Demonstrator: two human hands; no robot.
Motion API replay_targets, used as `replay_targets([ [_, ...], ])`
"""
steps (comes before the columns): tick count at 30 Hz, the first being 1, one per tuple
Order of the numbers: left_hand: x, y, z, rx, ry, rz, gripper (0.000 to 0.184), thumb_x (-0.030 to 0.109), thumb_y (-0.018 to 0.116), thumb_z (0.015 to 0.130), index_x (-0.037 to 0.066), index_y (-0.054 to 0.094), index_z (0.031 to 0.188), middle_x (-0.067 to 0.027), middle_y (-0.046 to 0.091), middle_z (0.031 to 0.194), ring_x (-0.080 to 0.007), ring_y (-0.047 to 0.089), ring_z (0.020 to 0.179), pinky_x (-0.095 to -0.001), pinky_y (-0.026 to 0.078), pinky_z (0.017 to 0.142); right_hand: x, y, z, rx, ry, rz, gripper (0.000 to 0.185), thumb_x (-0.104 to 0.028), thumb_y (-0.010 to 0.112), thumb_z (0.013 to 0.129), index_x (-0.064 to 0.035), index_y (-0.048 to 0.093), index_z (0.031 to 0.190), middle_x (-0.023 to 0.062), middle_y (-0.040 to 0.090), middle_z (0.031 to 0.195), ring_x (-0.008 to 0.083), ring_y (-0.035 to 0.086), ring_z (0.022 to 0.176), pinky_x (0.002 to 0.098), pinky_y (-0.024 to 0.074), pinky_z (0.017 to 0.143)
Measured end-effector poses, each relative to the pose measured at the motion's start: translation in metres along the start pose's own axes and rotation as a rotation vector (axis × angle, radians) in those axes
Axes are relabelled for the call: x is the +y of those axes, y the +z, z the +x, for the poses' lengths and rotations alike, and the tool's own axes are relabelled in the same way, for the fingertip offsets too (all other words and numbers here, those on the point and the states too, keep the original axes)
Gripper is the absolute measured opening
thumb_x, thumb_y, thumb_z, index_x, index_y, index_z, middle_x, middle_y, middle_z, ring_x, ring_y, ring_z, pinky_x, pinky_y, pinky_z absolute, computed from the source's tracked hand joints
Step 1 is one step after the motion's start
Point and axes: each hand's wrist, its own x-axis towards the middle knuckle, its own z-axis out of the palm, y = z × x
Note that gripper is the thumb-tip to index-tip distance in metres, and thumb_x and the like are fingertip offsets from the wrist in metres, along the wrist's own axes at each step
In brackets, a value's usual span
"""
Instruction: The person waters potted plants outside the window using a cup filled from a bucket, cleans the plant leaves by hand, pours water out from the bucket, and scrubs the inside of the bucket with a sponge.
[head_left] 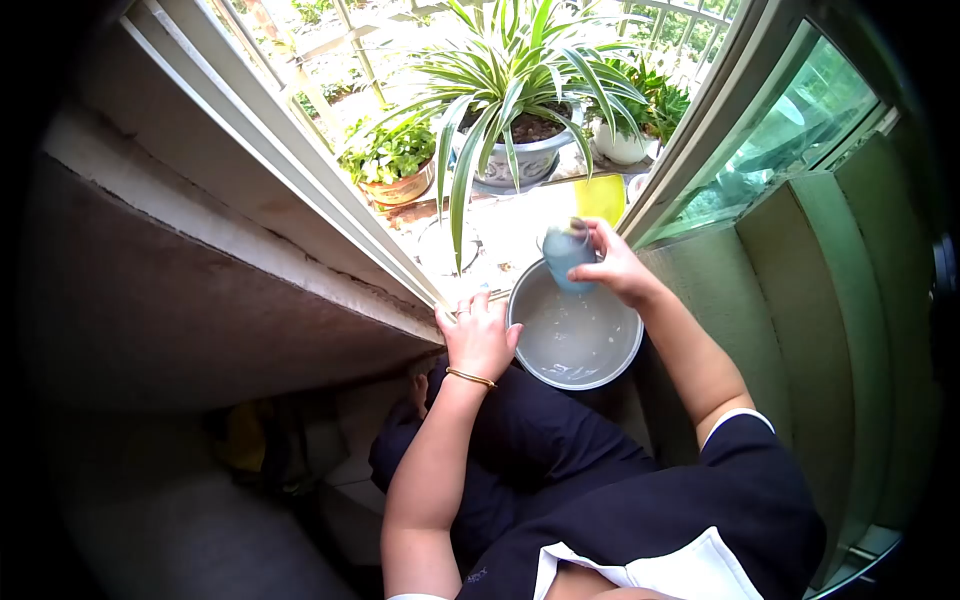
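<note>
A translucent blue cup (570,262) is held in my right hand (612,266), fingers wrapped round its side, over the back part of a round metal basin (575,335). Cloudy water with small pale bits lies in the basin. My left hand (478,335), with a bracelet at the wrist, rests on the window frame's lower edge just left of the basin, its fingers spread. Behind the cup stands a spider plant (520,70) in a patterned pot (512,162).
A leafy plant in a terracotta pot (400,187) stands at the left on the ledge, a white pot (622,145) at the right. A yellow object (601,198) is behind the cup. Window frames (290,160) flank the opening, with metal bars beyond.
</note>
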Motion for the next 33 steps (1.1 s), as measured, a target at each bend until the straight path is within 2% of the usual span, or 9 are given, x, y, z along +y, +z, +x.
replay_targets([
  [3,0.003,0.000,0.002,0.041,0.003,-0.014,0.041,0.038,0.068,0.076,0.014,0.062,0.108,-0.0093,0.055,0.122,-0.0259,0.048,0.118,-0.0638,0.027,0.098,-0.064,-0.004,0.034,0.106,-0.104,0.023,0.081,-0.010,0.079,0.063,-0.0010,0.037,0.131,0.0142,0.054,0.111,0.0204,0.054,0.101,0.0320,0.0444,0.088],
  [5,0.000,0.000,-0.001,0.048,0.001,-0.024,0.041,0.038,0.068,0.075,0.014,0.062,0.108,-0.0090,0.055,0.121,-0.0258,0.048,0.117,-0.0638,0.028,0.098,-0.101,-0.003,0.058,0.072,-0.205,0.036,0.078,-0.014,0.077,0.067,-0.0017,0.035,0.132,0.0139,0.053,0.113,0.0211,0.054,0.103,0.0341,0.0431,0.092],
  [10,-0.002,-0.003,0.000,0.050,-0.014,-0.030,0.042,0.037,0.068,0.075,0.015,0.062,0.110,-0.0088,0.055,0.121,-0.0257,0.048,0.117,-0.0640,0.027,0.098,-0.154,-0.009,0.131,0.225,-0.251,-0.064,0.088,-0.017,0.082,0.063,0.0040,0.034,0.134,0.0183,0.058,0.106,0.0208,0.061,0.090,0.0302,0.0508,0.078],
  [15,-0.002,-0.005,0.000,0.083,-0.017,-0.047,0.042,0.037,0.069,0.074,0.015,0.062,0.109,-0.0082,0.055,0.121,-0.0256,0.048,0.116,-0.0643,0.027,0.097,-0.166,-0.026,0.200,0.545,-0.211,-0.541,0.088,-0.042,0.080,0.059,-0.0053,0.047,0.131,0.0194,0.055,0.120,0.0271,0.058,0.102,0.0365,0.0479,0.086],
  [16,-0.001,-0.006,0.000,0.080,-0.013,-0.048,0.042,0.037,0.069,0.074,0.015,0.063,0.109,-0.0081,0.055,0.122,-0.0256,0.048,0.116,-0.0645,0.027,0.097,-0.168,-0.028,0.205,0.567,-0.181,-0.561,0.090,-0.048,0.078,0.057,-0.0085,0.046,0.132,0.0186,0.054,0.123,0.0286,0.053,0.111,0.0361,0.0451,0.091],
  [19,-0.002,-0.008,-0.001,0.095,-0.010,-0.049,0.042,0.037,0.069,0.074,0.015,0.064,0.108,-0.0079,0.055,0.121,-0.0256,0.048,0.116,-0.0649,0.027,0.097,-0.169,-0.034,0.226,0.649,-0.267,-0.761,0.087,-0.041,0.081,0.061,0.0013,0.047,0.129,0.0181,0.058,0.116,0.0229,0.058,0.102,0.0322,0.0452,0.089],
  [25,-0.004,-0.007,0.000,0.110,-0.012,-0.057,0.041,0.037,0.070,0.073,0.016,0.064,0.108,-0.0077,0.055,0.121,-0.0259,0.048,0.116,-0.0656,0.027,0.097,-0.194,-0.015,0.226,0.721,-0.106,-0.823,0.085,-0.049,0.074,0.061,-0.0072,0.048,0.131,0.0158,0.050,0.130,0.0277,0.050,0.117,0.0365,0.0387,0.099],
  [28,-0.003,-0.006,0.001,0.116,-0.007,-0.069,0.040,0.037,0.069,0.074,0.017,0.064,0.108,-0.0078,0.055,0.121,-0.0258,0.048,0.116,-0.0657,0.027,0.096,-0.192,-0.020,0.231,0.689,-0.100,-1.083,0.088,-0.053,0.070,0.063,-0.0107,0.042,0.135,0.0154,0.047,0.134,0.0286,0.042,0.126,0.0405,0.0320,0.104],
  [33,-0.003,-0.006,0.001,0.128,-0.001,-0.070,0.039,0.037,0.069,0.074,0.017,0.064,0.107,-0.0079,0.055,0.120,-0.0256,0.048,0.116,-0.0656,0.027,0.096,-0.199,-0.003,0.233,0.731,-0.071,-1.023,0.089,-0.053,0.070,0.063,-0.0114,0.041,0.136,0.0147,0.046,0.135,0.0288,0.041,0.127,0.0422,0.0319,0.104],
])
